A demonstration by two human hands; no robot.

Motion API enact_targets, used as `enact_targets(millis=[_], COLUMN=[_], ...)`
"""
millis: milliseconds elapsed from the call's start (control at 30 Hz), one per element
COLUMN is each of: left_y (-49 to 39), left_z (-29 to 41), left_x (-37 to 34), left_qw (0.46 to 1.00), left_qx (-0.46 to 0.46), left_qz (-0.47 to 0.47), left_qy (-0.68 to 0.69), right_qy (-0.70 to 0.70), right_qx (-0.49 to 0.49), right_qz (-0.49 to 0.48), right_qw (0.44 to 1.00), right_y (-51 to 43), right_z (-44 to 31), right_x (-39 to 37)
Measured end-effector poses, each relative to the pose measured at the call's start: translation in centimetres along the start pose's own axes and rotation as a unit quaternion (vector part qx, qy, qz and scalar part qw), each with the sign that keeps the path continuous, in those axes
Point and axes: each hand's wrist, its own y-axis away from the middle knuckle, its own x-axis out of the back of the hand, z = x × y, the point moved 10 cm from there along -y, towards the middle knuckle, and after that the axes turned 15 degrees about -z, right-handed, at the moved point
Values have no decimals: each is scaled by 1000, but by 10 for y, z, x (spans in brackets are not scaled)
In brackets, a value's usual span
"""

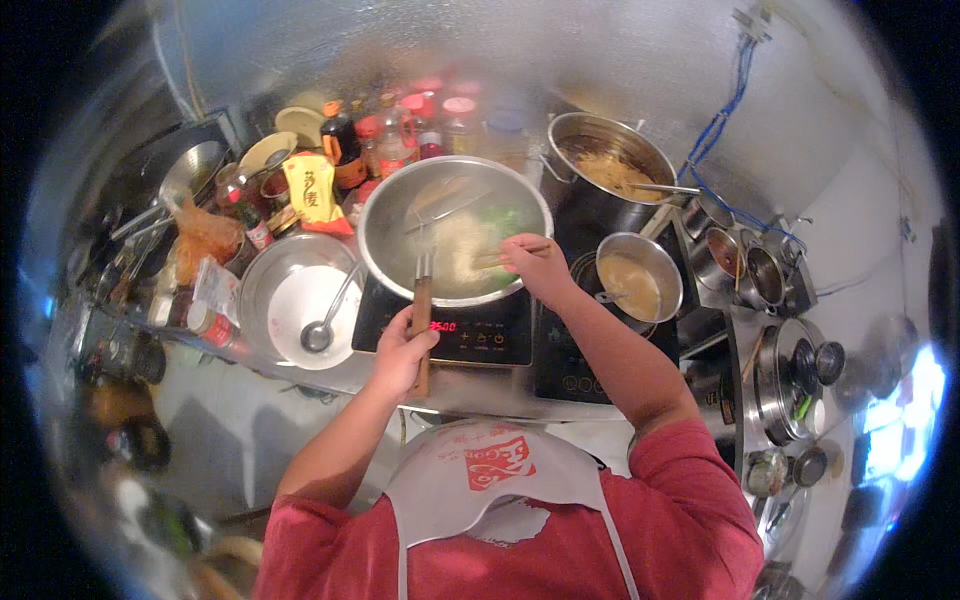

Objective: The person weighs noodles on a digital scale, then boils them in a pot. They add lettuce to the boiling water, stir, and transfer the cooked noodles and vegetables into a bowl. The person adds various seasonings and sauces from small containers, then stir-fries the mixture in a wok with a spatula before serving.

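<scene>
A large steel pot [371,259] stands on a black induction cooker [480,352] with lit red digits. Steam blurs its inside, where pale food [457,244] and green leaves [510,225] show. My left hand [405,345] grips the wooden handle [424,304] of a metal utensil, perhaps a strainer, whose far end reaches into the pot; steam hides its shape. Over the pot's right rim, my right hand [534,266] holds chopsticks [491,259] with their tips among the food.
Left of the pot, a ladle [318,336] rests in a steel basin [259,277]. Bottles [341,142], jars [459,124] and a yellow packet [310,187] crowd behind. To the right are a saucepan of brownish liquid [637,281] and a tall stockpot [555,146]. Blue cables [709,150] hang nearby.
</scene>
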Motion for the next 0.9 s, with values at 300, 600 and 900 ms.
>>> enact_targets(millis=[300,600,900], left_y=[-2,7,43], left_z=[-7,-22,-52], left_x=[-15,-17,11], left_qw=[999,997,993], left_qx=[-1,41,95], left_qz=[-28,-62,-50], left_qy=[14,-6,41], right_qy=[147,567,646], right_qx=[28,240,179], right_qz=[-3,-155,-268], right_qw=[989,772,692], right_y=[28,72,17], right_z=[-54,-126,-13], right_x=[-1,-7,-8])
